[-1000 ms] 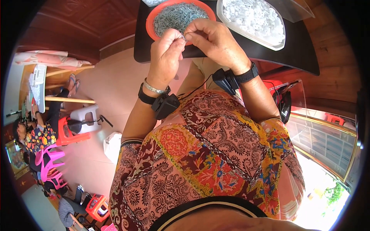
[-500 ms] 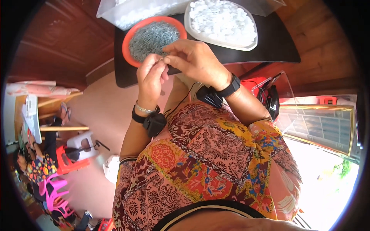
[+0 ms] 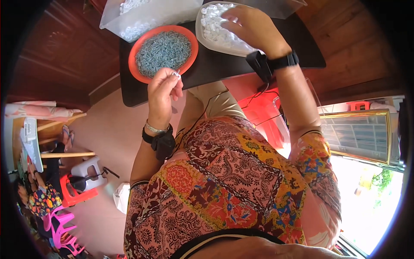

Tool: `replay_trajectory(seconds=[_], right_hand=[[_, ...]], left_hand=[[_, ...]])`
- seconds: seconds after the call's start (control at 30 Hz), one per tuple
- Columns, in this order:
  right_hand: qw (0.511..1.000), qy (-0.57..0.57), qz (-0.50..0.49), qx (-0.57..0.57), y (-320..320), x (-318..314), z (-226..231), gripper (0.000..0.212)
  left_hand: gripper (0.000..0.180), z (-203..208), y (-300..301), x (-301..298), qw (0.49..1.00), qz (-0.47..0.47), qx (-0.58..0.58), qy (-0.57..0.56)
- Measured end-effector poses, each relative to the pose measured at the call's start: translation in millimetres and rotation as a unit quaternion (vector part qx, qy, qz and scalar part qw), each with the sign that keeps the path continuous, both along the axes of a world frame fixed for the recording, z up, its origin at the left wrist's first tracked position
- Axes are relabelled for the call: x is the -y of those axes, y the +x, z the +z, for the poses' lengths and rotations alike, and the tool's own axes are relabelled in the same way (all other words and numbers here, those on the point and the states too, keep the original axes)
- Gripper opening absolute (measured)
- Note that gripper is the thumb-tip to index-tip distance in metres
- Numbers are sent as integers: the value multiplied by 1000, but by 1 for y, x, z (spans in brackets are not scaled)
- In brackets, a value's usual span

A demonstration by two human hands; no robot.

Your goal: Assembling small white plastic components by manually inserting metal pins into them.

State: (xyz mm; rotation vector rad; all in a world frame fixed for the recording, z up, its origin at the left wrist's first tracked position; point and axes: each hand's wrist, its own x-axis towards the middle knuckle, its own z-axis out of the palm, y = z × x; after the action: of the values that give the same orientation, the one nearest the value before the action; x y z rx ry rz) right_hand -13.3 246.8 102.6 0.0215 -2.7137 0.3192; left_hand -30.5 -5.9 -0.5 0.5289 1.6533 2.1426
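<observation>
My left hand (image 3: 161,95) is closed just in front of an orange plastic dish (image 3: 133,67). Between its thumb and forefinger is a small white cable clip (image 3: 176,75), with a thin metal nail seeming to stick out of it. Short grey nails (image 3: 164,52) fill the dish. My right hand (image 3: 255,31) is over a pale tray (image 3: 217,47) heaped with small white clips (image 3: 210,26). Its thumb and fingers are apart at the pile, and the palm hides part of the tray.
Both containers stand on a black tabletop (image 3: 215,64). Behind the dish is a clear bin (image 3: 168,14) with more white pieces. A red plastic stool (image 3: 263,116) is under the table's right side. Another person (image 3: 43,196) sits at far left near pink chairs (image 3: 62,224).
My hands were together in front of the dish. The right hand has moved away to the tray at the right, while the left keeps the clip and has shifted slightly down-left.
</observation>
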Motion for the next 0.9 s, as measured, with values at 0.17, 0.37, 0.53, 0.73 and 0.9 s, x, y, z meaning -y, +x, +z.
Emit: replay_trajectory(seconds=[0.17,0.37,0.53,0.73,0.9], right_hand=[[978,179,104,0,-56,7,5,22],[968,217,77,98,-88,1,-13,21],[971,205,99,78,-93,-13,-25,20],[960,192,185,-89,-75,-3,-25,18],[972,199,92,83,-81,-1,-21,17]], left_hand=[[14,8,2,-7,1000,-7,7,7],[14,4,1,0,999,-18,-1,29],[12,3,-2,6,999,-13,8,52],[12,1,-2,5,999,-9,12,37],[12,4,-3,1,1000,-7,4,17]])
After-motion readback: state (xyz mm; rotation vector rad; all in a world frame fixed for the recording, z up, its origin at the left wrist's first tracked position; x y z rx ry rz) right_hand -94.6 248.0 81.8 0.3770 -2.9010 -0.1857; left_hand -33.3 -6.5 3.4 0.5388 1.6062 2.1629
